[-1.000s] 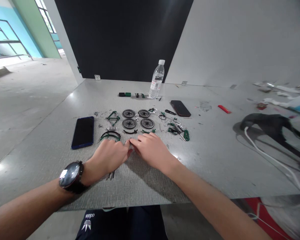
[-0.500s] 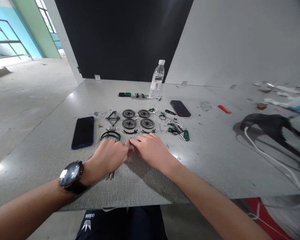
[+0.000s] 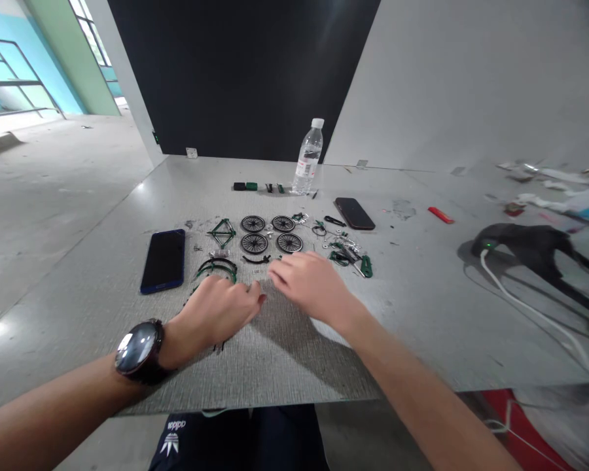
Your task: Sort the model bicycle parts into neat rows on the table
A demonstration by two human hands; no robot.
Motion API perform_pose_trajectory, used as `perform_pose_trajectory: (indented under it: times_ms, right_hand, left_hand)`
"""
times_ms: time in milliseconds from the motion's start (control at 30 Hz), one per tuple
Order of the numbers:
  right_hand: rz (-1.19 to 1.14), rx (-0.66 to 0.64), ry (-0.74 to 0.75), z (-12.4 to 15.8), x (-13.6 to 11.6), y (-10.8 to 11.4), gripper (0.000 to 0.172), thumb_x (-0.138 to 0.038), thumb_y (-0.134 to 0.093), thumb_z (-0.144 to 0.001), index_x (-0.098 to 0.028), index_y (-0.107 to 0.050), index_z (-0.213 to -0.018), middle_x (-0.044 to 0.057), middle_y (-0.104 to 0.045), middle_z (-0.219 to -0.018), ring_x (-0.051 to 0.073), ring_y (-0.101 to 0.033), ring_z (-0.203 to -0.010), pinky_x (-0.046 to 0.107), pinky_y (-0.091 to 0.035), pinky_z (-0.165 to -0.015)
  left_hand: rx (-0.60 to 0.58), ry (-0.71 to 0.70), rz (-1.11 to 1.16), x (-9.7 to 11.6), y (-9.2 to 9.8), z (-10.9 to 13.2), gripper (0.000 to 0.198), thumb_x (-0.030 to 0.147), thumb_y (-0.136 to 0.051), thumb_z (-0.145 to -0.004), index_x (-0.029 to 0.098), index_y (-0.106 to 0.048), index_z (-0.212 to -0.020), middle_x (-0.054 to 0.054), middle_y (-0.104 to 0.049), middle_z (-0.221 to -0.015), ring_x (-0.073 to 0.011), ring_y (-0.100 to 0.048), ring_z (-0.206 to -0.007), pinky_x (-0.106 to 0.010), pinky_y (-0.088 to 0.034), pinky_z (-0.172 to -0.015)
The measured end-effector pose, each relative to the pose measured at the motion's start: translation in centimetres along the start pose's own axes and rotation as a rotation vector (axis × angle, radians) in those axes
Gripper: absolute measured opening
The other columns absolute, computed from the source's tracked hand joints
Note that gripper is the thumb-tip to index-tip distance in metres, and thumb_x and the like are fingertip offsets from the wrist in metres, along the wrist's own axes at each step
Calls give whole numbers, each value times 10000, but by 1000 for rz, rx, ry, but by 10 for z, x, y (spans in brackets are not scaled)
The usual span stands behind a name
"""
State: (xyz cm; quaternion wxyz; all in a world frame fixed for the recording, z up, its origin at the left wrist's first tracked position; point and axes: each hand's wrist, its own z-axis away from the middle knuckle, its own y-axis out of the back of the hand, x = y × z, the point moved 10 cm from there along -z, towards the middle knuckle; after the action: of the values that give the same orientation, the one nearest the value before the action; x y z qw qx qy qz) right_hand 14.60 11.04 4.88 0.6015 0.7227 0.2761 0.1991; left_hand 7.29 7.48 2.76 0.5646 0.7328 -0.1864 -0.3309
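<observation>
My left hand [image 3: 224, 306] rests low over the table, its fingers curled; whatever they may hold is hidden. To its right, my right hand [image 3: 314, 285] is also closed, fingertips pointing left, and its palm side cannot be seen. A short row of tiny metal pieces [image 3: 256, 271] lies between and just beyond the two hands. Behind them is a black curved part [image 3: 256, 260]. Black and green curved fenders [image 3: 218, 264] lie beyond my left hand, partly covered by it. Several small spoked wheels [image 3: 254, 243] and a green miniature bicycle frame [image 3: 221, 232] lie farther back.
A blue-edged phone [image 3: 163, 261] lies at left, another phone [image 3: 355, 213] at right. Small green and silver parts [image 3: 346, 252] are piled right of the wheels. A water bottle [image 3: 308, 158] stands at the back. A red object [image 3: 440, 214] and a black device [image 3: 525, 252] with white cable are farther right.
My hands have come apart, the right moving right and slightly away, the left barely shifting. The row of tiny metal pieces now shows between them.
</observation>
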Motion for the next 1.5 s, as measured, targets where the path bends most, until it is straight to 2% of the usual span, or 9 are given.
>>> perform_pose_trajectory:
  times_ms: [133, 200, 333, 467, 700, 900, 1067, 1233, 1500]
  right_hand:
    - [-76, 114, -256, 14, 72, 34, 271, -263, -458, -1032, -204, -697, -920, 24, -696, -785, 143, -556, -645, 300, -361, -617]
    - [-39, 180, -416, 30, 115, 48, 235, -290, -490, -1006, -216, -703, -939, 33, -706, -798, 151, -561, -639, 304, -359, -600]
    - [3, 172, -651, 60, 184, 50, 197, -321, -532, -965, -229, -705, -945, 59, -739, -857, 176, -590, -671, 310, -358, -588]
    - [34, 105, -719, 67, 219, 41, 184, -312, -549, -952, -240, -718, -951, 59, -765, -931, 194, -614, -740, 314, -357, -610]
    - [-25, -9, -754, 58, 228, 20, 177, -293, -577, -950, -242, -737, -1005, 72, -759, -997, 190, -629, -773, 304, -362, -608]
    - [-25, -99, -749, 59, 232, 2, 141, -289, -619, -934, -245, -750, -956, 65, -733, -884, 193, -615, -784, 300, -366, -621]
    - [7, -77, -764, 61, 235, 5, 134, -272, -612, -938, -244, -743, -938, 74, -743, -974, 210, -622, -870, 295, -363, -628]
    - [-10, -43, -652, 49, 224, 2, 166, -315, -592, -951, -231, -734, -972, 77, -744, -937, 190, -617, -771, 299, -379, -638]
    - [1, -56, -709, 54, 234, -4, 223, -289, -533, -973, -227, -746, -981, 100, -737, -971, 198, -619, -775, 318, -401, -654]
  left_hand:
    - [218, -185, 44, 23, 20, 7, 434, 283, -393, -1066, 182, -598, -698, 1, -589, -513, -138, -515, -411, -274, -289, -436]
    - [273, -249, 84, 32, 24, 11, 427, 282, -410, -1056, 188, -570, -671, 10, -578, -514, -127, -487, -409, -283, -277, -441]
    - [260, -387, 177, 49, 22, 18, 368, 226, -447, -1021, 195, -558, -672, 24, -584, -538, -115, -459, -410, -303, -252, -449]
    - [234, -467, 246, 62, 16, 24, 397, 224, -440, -1030, 197, -559, -652, 25, -580, -516, -120, -459, -411, -305, -256, -455]
    - [199, -482, 275, 68, 7, 25, 371, 207, -463, -1016, 197, -573, -662, 25, -616, -531, -119, -482, -414, -299, -261, -453]
    - [180, -488, 252, 70, 4, 26, 367, 178, -472, -1001, 195, -562, -646, 27, -605, -529, -115, -466, -412, -296, -263, -462]
    - [139, -479, 288, 70, 2, 25, 364, 173, -447, -1008, 197, -565, -664, 31, -588, -531, -112, -437, -415, -306, -280, -468]
    - [119, -476, 292, 69, 2, 24, 361, 173, -448, -1006, 201, -562, -665, 36, -578, -530, -108, -417, -418, -314, -277, -468]
    - [98, -471, 271, 71, -1, 24, 359, 188, -463, -1005, 205, -573, -663, 35, -588, -530, -114, -389, -421, -304, -242, -476]
